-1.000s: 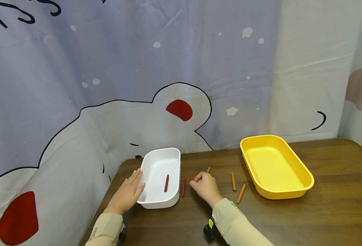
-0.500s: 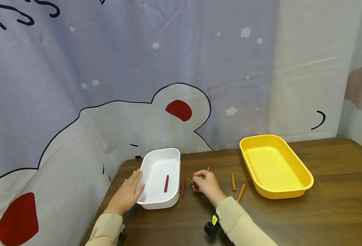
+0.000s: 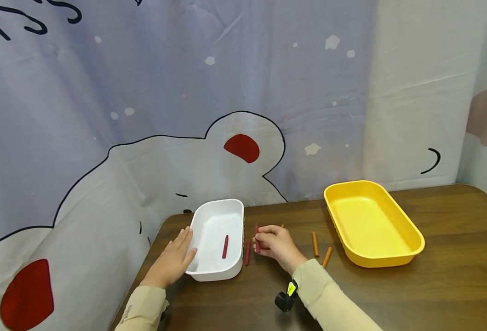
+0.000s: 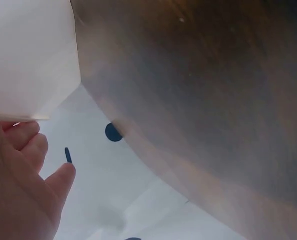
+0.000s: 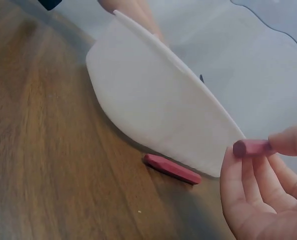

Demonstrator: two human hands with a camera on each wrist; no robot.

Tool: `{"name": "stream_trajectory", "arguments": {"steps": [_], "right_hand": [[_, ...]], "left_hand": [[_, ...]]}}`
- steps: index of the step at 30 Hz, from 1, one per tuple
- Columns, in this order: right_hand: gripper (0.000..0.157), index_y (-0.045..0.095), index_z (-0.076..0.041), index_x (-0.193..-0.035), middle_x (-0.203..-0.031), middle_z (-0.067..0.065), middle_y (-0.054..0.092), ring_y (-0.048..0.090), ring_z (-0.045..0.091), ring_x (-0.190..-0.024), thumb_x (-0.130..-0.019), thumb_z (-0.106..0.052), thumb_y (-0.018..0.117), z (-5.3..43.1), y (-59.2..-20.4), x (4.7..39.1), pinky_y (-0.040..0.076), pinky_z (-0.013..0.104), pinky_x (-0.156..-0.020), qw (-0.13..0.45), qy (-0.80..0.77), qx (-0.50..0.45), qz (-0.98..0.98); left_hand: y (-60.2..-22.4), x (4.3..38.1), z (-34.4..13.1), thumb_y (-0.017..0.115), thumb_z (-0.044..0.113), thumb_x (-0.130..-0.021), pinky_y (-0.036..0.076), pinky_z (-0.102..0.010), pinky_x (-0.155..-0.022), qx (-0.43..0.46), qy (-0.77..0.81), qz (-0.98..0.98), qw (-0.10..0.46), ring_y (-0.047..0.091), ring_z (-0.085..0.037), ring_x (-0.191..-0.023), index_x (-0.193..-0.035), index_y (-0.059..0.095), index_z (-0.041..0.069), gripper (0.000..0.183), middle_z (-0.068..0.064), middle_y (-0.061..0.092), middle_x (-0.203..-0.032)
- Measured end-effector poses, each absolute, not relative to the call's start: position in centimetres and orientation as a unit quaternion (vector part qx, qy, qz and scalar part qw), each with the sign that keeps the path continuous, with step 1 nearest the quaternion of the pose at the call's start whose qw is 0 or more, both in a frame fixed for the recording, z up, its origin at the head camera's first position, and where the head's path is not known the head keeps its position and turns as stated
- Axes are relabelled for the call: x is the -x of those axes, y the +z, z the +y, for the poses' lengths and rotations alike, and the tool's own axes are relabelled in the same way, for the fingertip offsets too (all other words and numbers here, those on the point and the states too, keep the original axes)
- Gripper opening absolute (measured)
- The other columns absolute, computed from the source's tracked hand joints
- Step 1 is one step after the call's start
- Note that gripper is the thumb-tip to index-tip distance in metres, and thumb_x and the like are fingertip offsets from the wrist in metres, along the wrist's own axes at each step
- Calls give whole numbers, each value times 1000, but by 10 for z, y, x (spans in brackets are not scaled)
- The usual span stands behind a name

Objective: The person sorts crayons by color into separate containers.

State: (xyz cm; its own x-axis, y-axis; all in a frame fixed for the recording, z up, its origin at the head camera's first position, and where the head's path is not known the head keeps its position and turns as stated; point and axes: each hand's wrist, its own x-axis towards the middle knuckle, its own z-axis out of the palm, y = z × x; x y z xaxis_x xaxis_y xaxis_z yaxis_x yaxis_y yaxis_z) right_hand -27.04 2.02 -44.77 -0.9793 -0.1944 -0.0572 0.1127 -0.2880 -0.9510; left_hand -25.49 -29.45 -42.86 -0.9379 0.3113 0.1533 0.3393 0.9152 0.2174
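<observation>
Between the thumb and fingers of my right hand (image 3: 281, 246) is a dark red crayon (image 5: 253, 148), pinched and raised off the table in the right wrist view. A second red crayon (image 3: 248, 252) lies on the table along the right side of the white tray (image 3: 214, 274). Inside that tray rests another red crayon (image 3: 225, 247). My left hand (image 3: 172, 257) lies with straight fingers against the tray's left rim. In the left wrist view, the fingers (image 4: 36, 150) touch the edge of the white tray (image 4: 33, 60).
Right of my right hand, two orange-brown crayons (image 3: 315, 244) lie on the wooden table (image 3: 454, 257). The tip of another orange-brown crayon (image 3: 282, 225) shows behind that hand. A yellow tray (image 3: 415, 250) stands at the right. A printed curtain (image 3: 309, 92) hangs behind the table.
My right hand has picked up the red crayon from the table and turned it upright, moving slightly left toward the white tray. The left hand has stayed at the tray's rim.
</observation>
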Motion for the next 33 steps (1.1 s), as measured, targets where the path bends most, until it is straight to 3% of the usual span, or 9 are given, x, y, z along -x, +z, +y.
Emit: {"name": "stream_trajectory", "arguments": {"steps": [16, 24, 33], "right_hand": [[35, 56, 15, -124, -111, 26, 68, 72, 26, -91, -95, -4, 65, 12, -427, 272, 62, 41, -82, 124, -793, 80, 591], [31, 58, 15, -119, -95, 15, 71, 70, 18, -76, -93, 0, 66, -1, -413, 272, 63, 39, -77, 126, -794, 87, 589], [27, 61, 13, -112, -96, 22, 72, 69, 16, -68, -90, 0, 70, -14, -407, 272, 63, 38, -70, 101, -762, 66, 636]], "left_hand": [[-426, 252, -291, 47, 27, -108, 24, -63, -118, 161, -130, -977, 52, 25, -41, -150, -155, 31, -7, 60, -23, 28, -163], [-428, 253, -292, 47, 25, -108, 25, -64, -117, 167, -133, -975, 59, 25, -42, -150, -154, 31, -8, 59, -24, 28, -162], [-428, 253, -293, 46, 26, -108, 26, -64, -117, 168, -133, -975, 61, 26, -42, -149, -154, 31, -8, 59, -24, 29, -162]]}}
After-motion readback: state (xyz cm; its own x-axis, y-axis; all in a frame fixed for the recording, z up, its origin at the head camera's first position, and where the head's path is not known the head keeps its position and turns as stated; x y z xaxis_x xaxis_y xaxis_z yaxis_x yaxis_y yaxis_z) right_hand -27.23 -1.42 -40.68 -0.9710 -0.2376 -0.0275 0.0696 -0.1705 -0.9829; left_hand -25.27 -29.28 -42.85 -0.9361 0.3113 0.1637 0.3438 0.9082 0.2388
